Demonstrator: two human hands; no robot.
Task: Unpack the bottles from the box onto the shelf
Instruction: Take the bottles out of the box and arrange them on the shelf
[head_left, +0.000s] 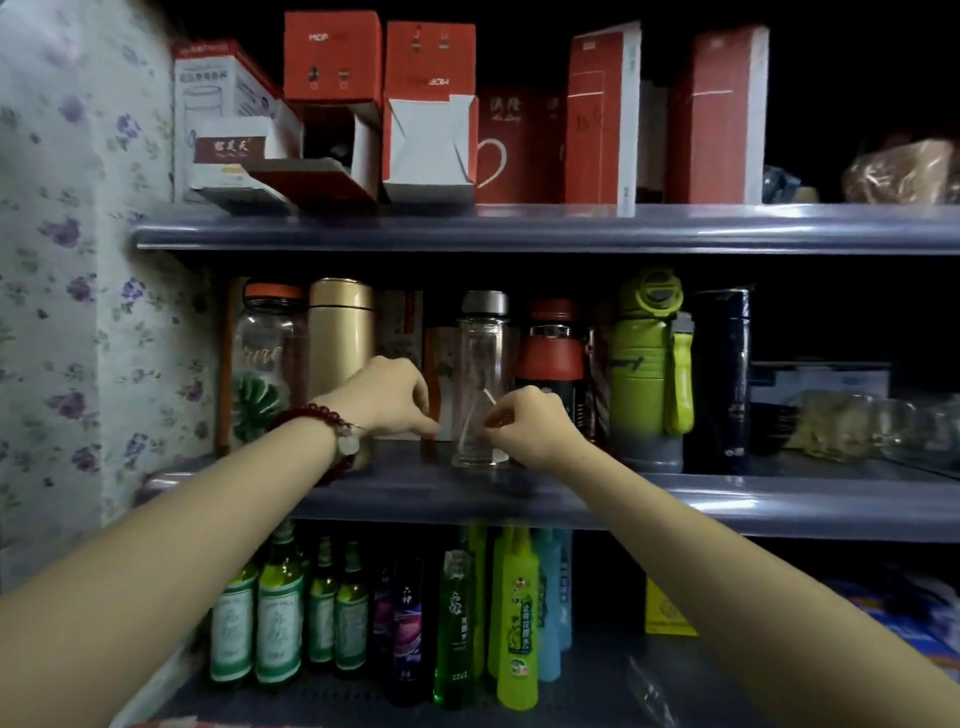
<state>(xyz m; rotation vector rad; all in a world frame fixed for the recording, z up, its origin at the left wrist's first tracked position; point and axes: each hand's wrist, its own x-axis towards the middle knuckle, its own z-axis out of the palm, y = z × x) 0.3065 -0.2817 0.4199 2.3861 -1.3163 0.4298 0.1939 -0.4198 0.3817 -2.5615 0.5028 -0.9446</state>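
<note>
The clear glass bottle (480, 379) with a grey cap stands upright near the front edge of the middle shelf (727, 501), between my two hands. My left hand (387, 397), with a red bead bracelet (324, 431) on its wrist, has its grip curled, fingertips pinched together just left of the bottle's base; I cannot tell whether it holds anything. My right hand (524, 423) pinches something thin and clear against the bottle's lower right side. Below, near me, green bottles (280, 613) and yellow-green ones (517, 618) fill the lower shelf. Farther back on the middle shelf, a gold flask (341, 325) stands left of the glass bottle, a red-collared bottle (550, 353) and a lime green bottle (647, 358) right. Red boxes (332, 57) line the top shelf.
</note>
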